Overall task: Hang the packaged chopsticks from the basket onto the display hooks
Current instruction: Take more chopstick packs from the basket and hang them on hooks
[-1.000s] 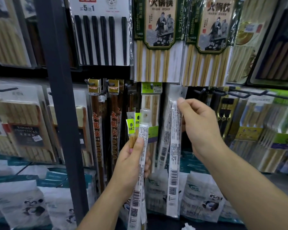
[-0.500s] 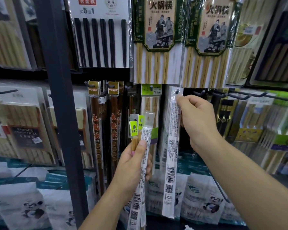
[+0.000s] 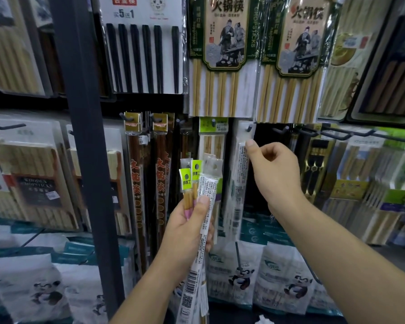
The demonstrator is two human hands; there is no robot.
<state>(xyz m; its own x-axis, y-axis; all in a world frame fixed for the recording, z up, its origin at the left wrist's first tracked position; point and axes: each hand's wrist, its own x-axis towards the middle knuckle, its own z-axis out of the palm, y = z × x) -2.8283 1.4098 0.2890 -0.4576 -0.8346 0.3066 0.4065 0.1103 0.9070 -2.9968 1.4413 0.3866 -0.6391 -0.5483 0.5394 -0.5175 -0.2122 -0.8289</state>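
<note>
My right hand (image 3: 275, 170) is at a narrow clear chopstick packet (image 3: 240, 174) that hangs from a black display hook (image 3: 250, 128). The thumb lies on the packet's upper right edge and the fingers are curled beside it. My left hand (image 3: 187, 228) grips a small bundle of packaged chopsticks (image 3: 202, 199) upright at the centre: two with lime-green header labels and one clear with white printed text. Their tops reach the middle shelf row. No basket is in view.
A dark upright post (image 3: 84, 160) divides the rack on the left. Brown chopstick packs (image 3: 136, 183) hang left of my left hand. Bare black hooks (image 3: 341, 135) jut out to the right. Large bamboo chopstick packs (image 3: 222, 66) hang above, and panda-printed bags (image 3: 239, 272) lie below.
The right hand raised the clear packet and slid its hole onto the hook, then dropped slightly. The left hand with its bundle stayed nearly still.
</note>
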